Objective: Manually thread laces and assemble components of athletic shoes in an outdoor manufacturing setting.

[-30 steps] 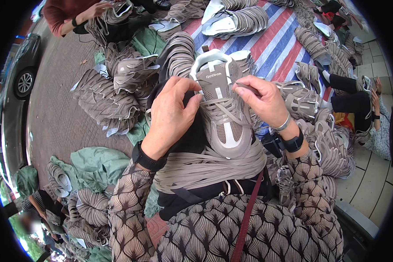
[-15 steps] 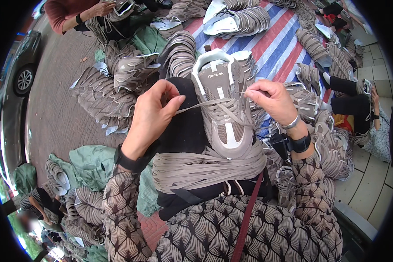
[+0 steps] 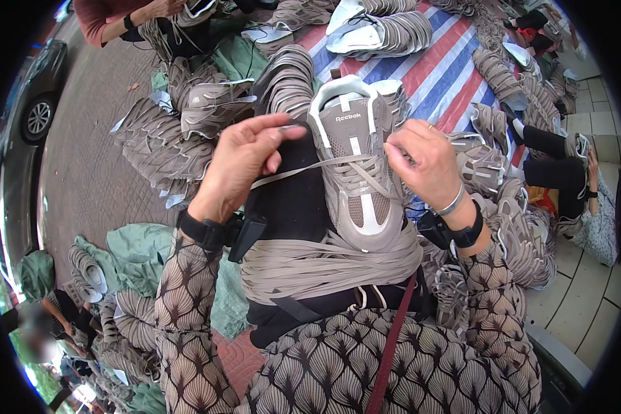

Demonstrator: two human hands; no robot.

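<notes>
A taupe-and-white sneaker (image 3: 350, 124) lies over my lap, toe toward me, its front part laced. A flat beige shoelace (image 3: 303, 168) runs from its eyelets leftward to my left hand (image 3: 245, 160). The thumb and index finger of that hand are pinched together around a small greyish end that looks like the lace tip. My right hand (image 3: 426, 165) is closed at the sneaker's right eyelet edge, its curled fingers hiding what they hold. Under the toe, a thick bundle of beige shoelaces (image 3: 324, 272) lies across my lap.
Stacked sneaker uppers (image 3: 165, 152) lie on the left, with more (image 3: 400, 34) on a striped sheet (image 3: 448, 48) ahead. Green sacks (image 3: 141, 252) lie at lower left. Co-workers sit at far left and right; one's arm (image 3: 141, 17) shows at top left. A car (image 3: 21, 138) is parked left.
My left hand has turned and risen slightly, its fingertips now farther up beside the sneaker. My right hand has closed more against the eyelet edge; the thin tip seen there earlier is hidden.
</notes>
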